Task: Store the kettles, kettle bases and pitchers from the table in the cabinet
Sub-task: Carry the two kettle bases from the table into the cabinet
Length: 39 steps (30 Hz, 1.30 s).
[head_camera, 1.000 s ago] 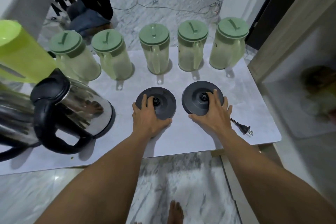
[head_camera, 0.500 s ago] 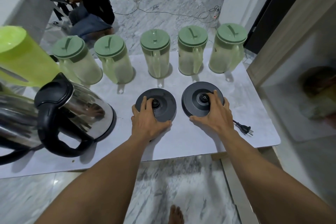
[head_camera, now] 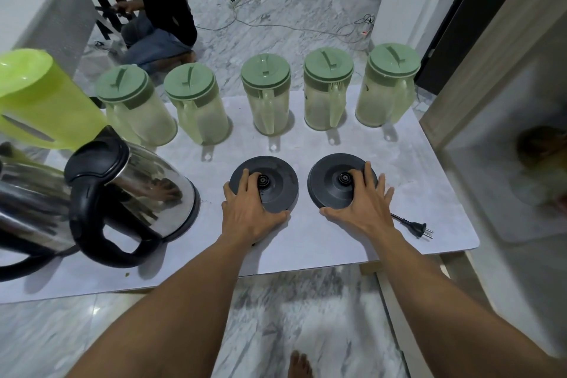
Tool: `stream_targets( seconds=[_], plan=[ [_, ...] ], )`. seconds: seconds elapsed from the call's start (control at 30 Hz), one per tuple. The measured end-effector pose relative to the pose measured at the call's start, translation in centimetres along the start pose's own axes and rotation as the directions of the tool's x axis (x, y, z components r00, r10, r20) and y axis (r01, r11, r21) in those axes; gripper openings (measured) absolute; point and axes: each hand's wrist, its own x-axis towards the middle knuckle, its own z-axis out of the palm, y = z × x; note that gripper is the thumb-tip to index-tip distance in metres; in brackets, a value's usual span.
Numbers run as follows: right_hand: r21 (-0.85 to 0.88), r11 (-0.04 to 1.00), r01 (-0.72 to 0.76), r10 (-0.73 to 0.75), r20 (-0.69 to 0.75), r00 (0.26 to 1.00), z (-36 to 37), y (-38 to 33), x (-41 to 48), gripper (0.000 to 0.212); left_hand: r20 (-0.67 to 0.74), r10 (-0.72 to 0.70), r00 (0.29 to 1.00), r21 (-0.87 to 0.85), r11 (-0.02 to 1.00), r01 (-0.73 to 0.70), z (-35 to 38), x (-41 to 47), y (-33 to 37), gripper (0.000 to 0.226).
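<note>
Two black round kettle bases lie side by side on the white table (head_camera: 322,248). My left hand (head_camera: 250,212) grips the near edge of the left base (head_camera: 277,184), thumb at its front rim. My right hand (head_camera: 363,207) grips the right base (head_camera: 329,182) the same way; its cord and plug (head_camera: 418,227) trail right. Both bases look flat on the table. Several pale green lidded pitchers (head_camera: 266,93) stand in a row at the back. A steel kettle (head_camera: 129,193) with black handle stands at the left, a second kettle (head_camera: 21,209) beside it.
A bright green open pitcher (head_camera: 40,98) stands at the far left. The open cabinet (head_camera: 503,163) is to the right of the table, with something blurred inside. A person crouches on the marble floor beyond the table. Cables lie across the floor.
Both hands stay on the bases with little change in grip. The view has tilted up slightly, showing more of the room beyond the table.
</note>
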Motion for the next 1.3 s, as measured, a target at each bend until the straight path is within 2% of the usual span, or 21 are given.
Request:
stream_targets(
  seconds=[0.23,0.5,0.6,0.77,0.93,1.07,1.3],
  plan=[
    [0.123,0.992,0.005,0.004,-0.077,0.997,-0.5,0.3,-0.2,0.122,0.015,-0.005,1.000,0.024,1.000,0.005,0.7,0.3,-0.2,0.110],
    [0.090,0.996,0.003,0.002,-0.060,0.998,-2.6,0.3,-0.3,0.115,0.005,0.005,1.000,0.011,1.000,-0.005,0.1,-0.1,0.7,0.106],
    [0.084,0.995,-0.051,0.055,-0.044,0.997,-3.5,0.4,-1.0,0.119,-0.009,0.028,1.000,0.016,0.999,-0.028,-0.8,-0.4,1.4,0.103],
    [0.039,0.999,-0.036,0.038,-0.041,0.998,-5.9,0.2,-2.5,0.111,-0.024,0.070,0.997,-0.008,0.997,-0.071,-2.6,-1.3,2.3,0.091],
    [0.031,0.998,-0.059,0.062,-0.089,0.994,-9.4,-1.1,-5.7,0.112,-0.045,0.168,0.985,-0.012,0.986,-0.168,-5.8,-2.9,3.5,0.093],
    [0.041,0.996,-0.079,0.085,-0.165,0.983,-12.1,-2.8,-9.2,0.094,-0.031,0.257,0.966,-0.003,0.966,-0.258,-8.9,-4.0,4.6,0.100],
    [0.021,0.978,-0.208,0.203,-0.331,0.922,-17.2,-6.7,-18.4,0.093,-0.027,0.485,0.874,-0.060,0.872,-0.486,-15.9,-6.2,6.4,0.099]
  ],
)
